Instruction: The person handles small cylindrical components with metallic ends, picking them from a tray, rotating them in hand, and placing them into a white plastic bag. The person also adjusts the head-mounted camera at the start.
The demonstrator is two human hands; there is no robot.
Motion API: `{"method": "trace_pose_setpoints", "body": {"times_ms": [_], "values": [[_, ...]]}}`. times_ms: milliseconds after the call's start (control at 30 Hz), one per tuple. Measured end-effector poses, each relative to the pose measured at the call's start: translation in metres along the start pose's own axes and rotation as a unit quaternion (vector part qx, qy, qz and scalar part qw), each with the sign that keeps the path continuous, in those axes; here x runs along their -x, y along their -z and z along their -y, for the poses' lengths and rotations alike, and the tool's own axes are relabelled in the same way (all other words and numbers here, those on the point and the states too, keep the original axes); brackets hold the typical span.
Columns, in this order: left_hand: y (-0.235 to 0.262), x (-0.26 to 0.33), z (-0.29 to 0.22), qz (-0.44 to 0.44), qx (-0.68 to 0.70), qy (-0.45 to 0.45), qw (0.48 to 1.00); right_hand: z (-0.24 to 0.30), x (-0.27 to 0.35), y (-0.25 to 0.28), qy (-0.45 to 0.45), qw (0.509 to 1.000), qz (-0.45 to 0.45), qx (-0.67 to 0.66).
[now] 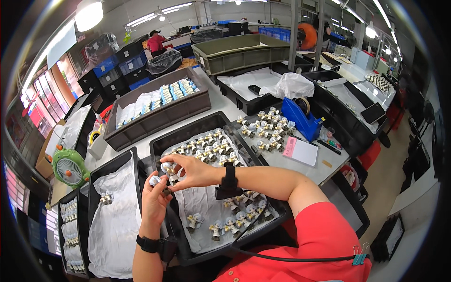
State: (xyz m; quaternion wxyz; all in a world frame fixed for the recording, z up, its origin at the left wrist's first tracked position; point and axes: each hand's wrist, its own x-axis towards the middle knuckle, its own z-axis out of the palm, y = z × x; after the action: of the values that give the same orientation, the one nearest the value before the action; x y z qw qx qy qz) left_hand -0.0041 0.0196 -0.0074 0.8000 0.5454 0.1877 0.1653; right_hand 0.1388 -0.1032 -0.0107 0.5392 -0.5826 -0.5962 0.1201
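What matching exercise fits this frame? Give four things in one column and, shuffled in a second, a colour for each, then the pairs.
Things:
1. tape dispenser
2. small fan
3. large crate
4. paper slip

Colours:
A. olive
B. pink
C. blue
D. green with orange knobs

Pairs: 1-C, 2-D, 3-A, 4-B

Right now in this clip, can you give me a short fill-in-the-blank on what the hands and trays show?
1. Each hand, left hand and right hand, holds a small ____.
2. The black tray under the hands is lined with white ____.
3. The tape dispenser is ____ in colour.
Missing: figurine; paper; blue
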Motion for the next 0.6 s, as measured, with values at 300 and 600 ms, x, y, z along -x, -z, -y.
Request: {"method": "trace_pose_setpoints", "body": {"times_ms": [300, 600], "values": [[-0.003, -0.005, 0.0, -0.002, -0.059, -0.084, 0.995, -0.001, -0.003, 0.014, -0.046, 0.999, -0.009, 0.026], [0.002, -0.006, 0.003, 0.019, -0.048, -0.124, 0.991, 0.003, -0.006, 0.007, -0.046, 0.999, -0.014, -0.006]]}}
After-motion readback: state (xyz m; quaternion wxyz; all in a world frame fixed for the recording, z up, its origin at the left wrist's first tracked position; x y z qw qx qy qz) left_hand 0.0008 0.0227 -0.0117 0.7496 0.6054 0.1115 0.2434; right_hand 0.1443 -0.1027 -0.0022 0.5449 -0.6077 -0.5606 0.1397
